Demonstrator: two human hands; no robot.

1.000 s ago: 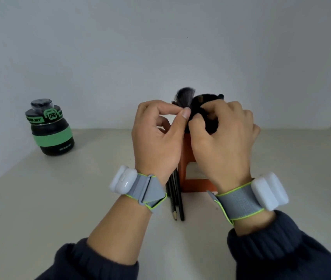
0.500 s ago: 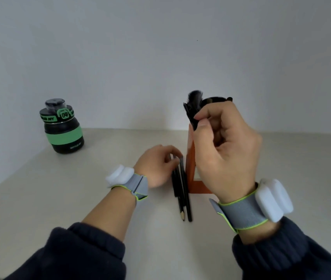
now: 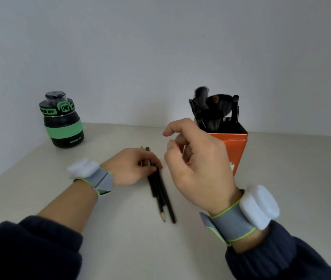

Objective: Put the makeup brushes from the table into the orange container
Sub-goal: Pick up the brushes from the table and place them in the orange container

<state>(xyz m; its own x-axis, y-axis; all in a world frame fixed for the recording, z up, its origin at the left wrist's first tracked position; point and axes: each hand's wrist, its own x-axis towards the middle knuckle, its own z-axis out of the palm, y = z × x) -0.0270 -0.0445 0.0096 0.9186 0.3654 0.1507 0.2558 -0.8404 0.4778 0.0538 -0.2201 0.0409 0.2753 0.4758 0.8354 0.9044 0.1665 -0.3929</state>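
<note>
Beside orange container (image 3: 235,150): left hand (image 3: 132,166) apparently pinching remaining brushes (image 3: 161,190); right hand (image 3: 197,164) empty, loose. Lift together, handles down.

The left hand (image 3: 132,166) lies low with its palm down and fingers curled inward, the forearm bare above a dark sleeve and a grey wrist strap. The right hand (image 3: 199,168) is raised, empty, its fingers loosely bent and apart, thumb forward.
</note>
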